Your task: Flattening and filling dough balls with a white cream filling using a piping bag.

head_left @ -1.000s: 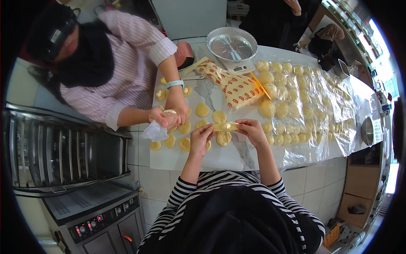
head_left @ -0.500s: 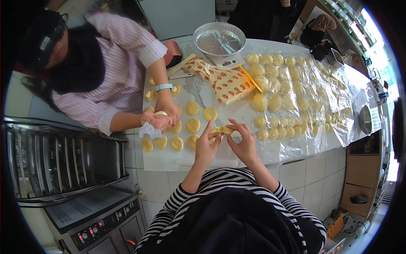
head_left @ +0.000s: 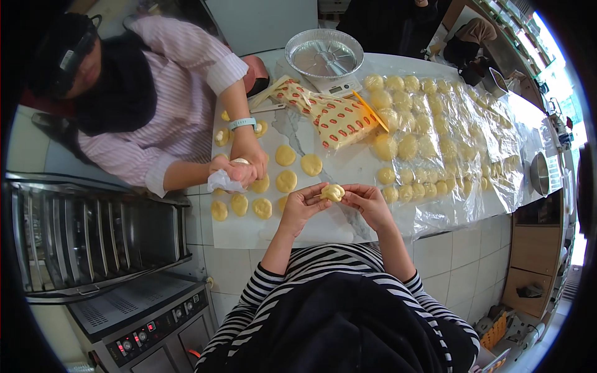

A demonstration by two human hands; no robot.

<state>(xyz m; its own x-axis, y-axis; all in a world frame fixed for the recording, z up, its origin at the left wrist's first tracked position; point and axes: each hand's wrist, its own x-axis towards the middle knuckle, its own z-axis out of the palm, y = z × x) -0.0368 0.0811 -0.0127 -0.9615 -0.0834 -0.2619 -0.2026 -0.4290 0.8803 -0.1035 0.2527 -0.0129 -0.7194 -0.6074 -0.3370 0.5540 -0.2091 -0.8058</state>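
Observation:
A small pale-yellow piece of dough (head_left: 333, 193), gathered into a lumpy, knotted shape, is held above the table between my two hands. My left hand (head_left: 300, 208) pinches its left side, and the fingers of my right hand (head_left: 370, 206) close on its right side. Flattened dough rounds (head_left: 286, 181) lie on the table just beyond and left of my left hand. One single round (head_left: 311, 165) rests directly past my hands. Under my wrists lies a whitish rolling pin (head_left: 273, 233), partly covered by my left forearm.
Several dough balls (head_left: 407, 147) sit under clear plastic at right. A filled bag (head_left: 345, 124), orange scraper (head_left: 370, 112) and foil pan (head_left: 324, 55) on a scale (head_left: 341, 87) stand beyond. At left, a co-worker's hands (head_left: 247, 165) squeeze a white bag over dough rounds. An oven (head_left: 146, 329) is lower left.
My hands have turned the dough piece and drawn closer around it; it now looks more bunched into a lump. The co-worker's hands have shifted slightly.

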